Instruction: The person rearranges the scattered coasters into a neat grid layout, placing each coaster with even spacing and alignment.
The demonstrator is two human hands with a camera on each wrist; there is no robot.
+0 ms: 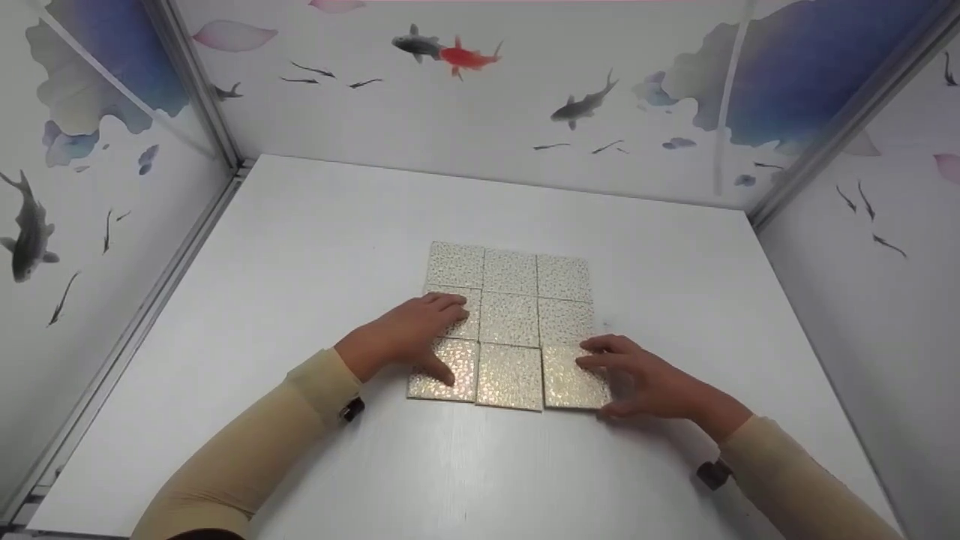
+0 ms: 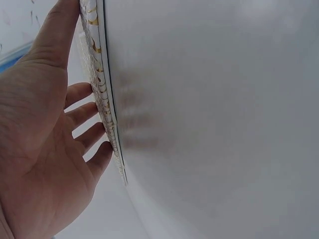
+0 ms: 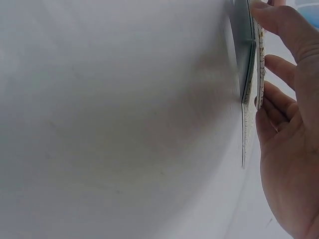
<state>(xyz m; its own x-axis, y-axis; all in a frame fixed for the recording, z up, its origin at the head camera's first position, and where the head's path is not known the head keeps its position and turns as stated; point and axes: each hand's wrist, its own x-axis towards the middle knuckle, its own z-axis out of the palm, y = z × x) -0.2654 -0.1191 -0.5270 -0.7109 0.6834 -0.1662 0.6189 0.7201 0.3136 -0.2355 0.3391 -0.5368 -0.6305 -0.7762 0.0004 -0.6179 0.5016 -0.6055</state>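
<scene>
Square cream tiles with gold flecks lie in three rows of three on the white table. My left hand [image 1: 405, 337] rests on the left column, fingers spread over the middle-left tile [image 1: 471, 324] and thumb on the front-left tile [image 1: 431, 382]. In the left wrist view, the fingertips [image 2: 103, 149] touch the tiles along their edge. My right hand [image 1: 649, 379] holds the front-right tile [image 1: 562, 379] at its outer side, thumb by the near corner and fingers on top. In the right wrist view, this tile [image 3: 260, 74] sits slightly apart from the neighbouring tiles [image 3: 244, 74].
The white table [image 1: 315, 225] stretches around the tiles on all sides. Panels printed with fish [image 1: 469, 56] and leaves enclose it at the back, left and right, joined by metal corner posts [image 1: 196, 82].
</scene>
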